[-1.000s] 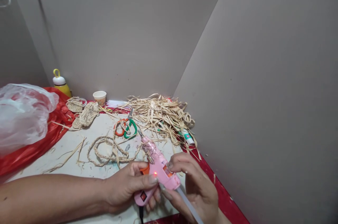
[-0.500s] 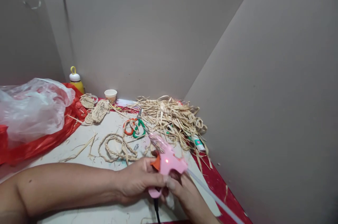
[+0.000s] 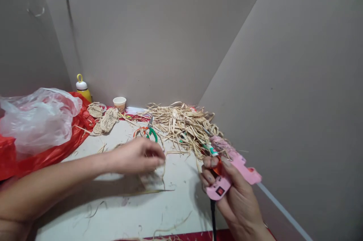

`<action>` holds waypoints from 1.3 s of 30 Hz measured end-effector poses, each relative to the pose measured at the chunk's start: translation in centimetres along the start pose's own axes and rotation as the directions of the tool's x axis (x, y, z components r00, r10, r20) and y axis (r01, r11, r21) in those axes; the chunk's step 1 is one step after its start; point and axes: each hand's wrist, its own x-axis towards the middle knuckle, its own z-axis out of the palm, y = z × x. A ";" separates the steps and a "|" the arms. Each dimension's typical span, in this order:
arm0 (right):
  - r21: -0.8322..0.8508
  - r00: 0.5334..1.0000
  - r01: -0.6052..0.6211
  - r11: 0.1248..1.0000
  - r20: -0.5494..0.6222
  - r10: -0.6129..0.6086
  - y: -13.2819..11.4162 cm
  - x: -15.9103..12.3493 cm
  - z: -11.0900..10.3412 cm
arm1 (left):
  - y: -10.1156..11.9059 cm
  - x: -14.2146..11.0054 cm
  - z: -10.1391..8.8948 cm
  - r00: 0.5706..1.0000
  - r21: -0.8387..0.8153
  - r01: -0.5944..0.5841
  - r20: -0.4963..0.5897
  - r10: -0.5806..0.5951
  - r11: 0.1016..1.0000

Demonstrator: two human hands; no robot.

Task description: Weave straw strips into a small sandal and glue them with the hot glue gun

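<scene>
My right hand is wrapped round the handle of a pink hot glue gun, with fingers by its orange trigger. The gun's nozzle points up and left toward the straw pile; a clear glue stick sticks out of its back and a black cord hangs from the handle. My left hand, blurred, is closed over a braid of dried straw above the white board. Most of the braid is hidden by that hand. Behind it lie scissors with orange and green handles.
A heap of dried straw lies at the back right, beside a white and green tube. Woven straw pieces, a paper cup and a yellow bottle stand at the back left. Plastic bags lie left. Grey walls enclose the table.
My hands have moved apart. The glue gun has gone right in my right hand alone; my left hand has left it and moved left onto the straw braid, whose loose strands have shifted.
</scene>
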 end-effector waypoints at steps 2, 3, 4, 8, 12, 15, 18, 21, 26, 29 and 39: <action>-0.015 1.000 -0.018 1.000 -0.001 0.018 0.4 0.0 0.3 | -0.7 0.4 -3.2 0.990 0.197 0.058 -0.135 -0.032 0.979; -0.030 1.000 -0.028 0.999 0.003 0.028 0.6 0.0 0.5 | -1.4 0.5 -4.5 0.977 0.335 0.143 -0.200 -0.078 0.931; -0.045 0.999 -0.036 0.998 0.008 0.036 0.6 0.0 0.8 | -2.3 0.5 -5.5 0.965 0.386 0.194 -0.243 -0.104 0.902; -0.076 1.000 -0.007 0.997 0.022 0.009 -1.0 0.6 2.9 | -6.3 -0.2 -7.3 0.928 0.477 0.340 -0.308 -0.208 0.811; -0.079 0.991 0.118 0.990 0.078 -0.112 -4.6 1.6 6.1 | -8.5 -0.8 -6.8 0.891 0.532 0.448 -0.333 -0.309 0.719; -0.043 0.965 0.240 0.970 0.123 -0.233 -6.6 2.3 8.6 | -9.2 -0.6 -6.3 0.872 0.543 0.489 -0.299 -0.387 0.683; -0.004 0.946 0.282 0.959 0.171 -0.277 -7.4 2.7 10.4 | -9.8 0.1 -6.4 0.852 0.521 0.523 -0.297 -0.432 0.674; -0.006 0.940 0.277 0.961 0.211 -0.269 -7.2 2.9 11.4 | -10.2 1.6 -6.6 0.831 0.479 0.555 -0.361 -0.424 0.680; -0.027 0.955 0.182 0.983 0.243 -0.170 -5.7 3.4 11.1 | -10.4 5.1 -6.6 0.790 0.400 0.598 -0.444 -0.423 0.695; -0.029 0.965 0.138 0.990 0.227 -0.128 -4.7 4.1 9.9 | -10.5 6.3 -6.1 0.771 0.364 0.619 -0.452 -0.449 0.696; -0.123 0.982 0.069 0.990 0.186 -0.045 0.9 7.6 6.4 | -11.1 6.6 -6.1 0.781 0.258 0.601 -0.393 -0.486 0.757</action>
